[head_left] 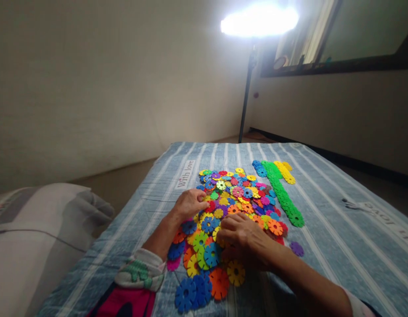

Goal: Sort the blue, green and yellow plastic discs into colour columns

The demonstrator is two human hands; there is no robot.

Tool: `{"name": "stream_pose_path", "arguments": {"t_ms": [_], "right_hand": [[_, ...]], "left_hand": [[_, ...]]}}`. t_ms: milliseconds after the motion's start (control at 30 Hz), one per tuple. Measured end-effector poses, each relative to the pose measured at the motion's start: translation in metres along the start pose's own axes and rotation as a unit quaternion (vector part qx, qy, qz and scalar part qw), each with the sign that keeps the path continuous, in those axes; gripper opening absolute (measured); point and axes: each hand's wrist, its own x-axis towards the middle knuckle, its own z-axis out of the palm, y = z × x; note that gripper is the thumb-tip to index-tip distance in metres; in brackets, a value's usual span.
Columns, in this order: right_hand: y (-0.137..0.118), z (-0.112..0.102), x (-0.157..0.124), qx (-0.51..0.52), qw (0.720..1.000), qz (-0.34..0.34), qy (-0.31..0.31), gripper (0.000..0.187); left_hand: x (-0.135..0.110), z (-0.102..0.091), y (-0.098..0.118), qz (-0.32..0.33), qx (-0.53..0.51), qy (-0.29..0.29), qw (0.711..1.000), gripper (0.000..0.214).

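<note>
has left hand [189, 204] at the left side of the heap of loose notched discs [238, 192], with fingers bent, just beside a red disc [211, 206]; cannot tell whether pinches this disc or only touches it. has right hand [242, 236] over the nearer part of the same heap, with fingers curled downward and with tips partly hidden; cannot tell whether grips any disc there. holds both hands apart from each other.

judging from the layout, looks only partly advanced. to the right of the heap, shows a long green strip [282, 193] of overlapping discs, seemingly joined already in a row. at its far end, shows also a short yellow row [286, 172] on the right and a small blue group [260, 169] on the left. leaves far more discs loose, with colours mixed. toward the near edge, includes overlapping blue discs [187, 294] beside an orange disc [219, 284]; to the right, includes a single purple disc [296, 248], apart from the heap.

beyond the heap on the left, reads "with love" on a printed label [185, 175] of the striped cloth [123, 240]. toward the right edge, reads similar printed words [388, 219] only partly, as "love". finds no readable brand on discs or on the bright lamp [259, 21].
</note>
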Motion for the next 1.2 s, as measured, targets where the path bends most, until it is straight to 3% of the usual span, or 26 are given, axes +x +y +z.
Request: {"name": "stream_pose_path", "arguments": {"t_ms": [200, 367, 533, 633, 1000, 1200], "right_hand": [[0.002, 0.013, 0.002, 0.003, 0.999, -0.018, 0.029, 0.011], [0.004, 0.025, 0.003, -0.008, 0.995, -0.029, 0.091, 0.012], [-0.002, 0.034, 0.003, -0.006, 0.992, -0.029, 0.121, 0.012], [-0.004, 0.037, 0.003, 0.003, 0.992, -0.031, 0.122, 0.012], [-0.002, 0.039, 0.003, -0.001, 0.991, -0.032, 0.130, 0.013], [-0.003, 0.038, 0.003, -0.007, 0.991, -0.028, 0.131, 0.013]], "left_hand": [[0.001, 0.002, -0.007, -0.023, -0.020, -0.014, 0.999, 0.024], [-0.001, -0.001, -0.002, -0.021, 0.024, 0.004, 0.999, 0.024], [-0.001, 0.004, 0.011, 0.047, 0.049, 0.097, 0.993, 0.019], [-0.001, 0.009, 0.012, 0.074, 0.083, 0.086, 0.990, 0.020], [-0.003, 0.006, 0.012, -0.046, 0.188, 0.083, 0.978, 0.017], [-0.002, 0.010, 0.010, -0.007, 0.185, 0.133, 0.974, 0.022]]}}
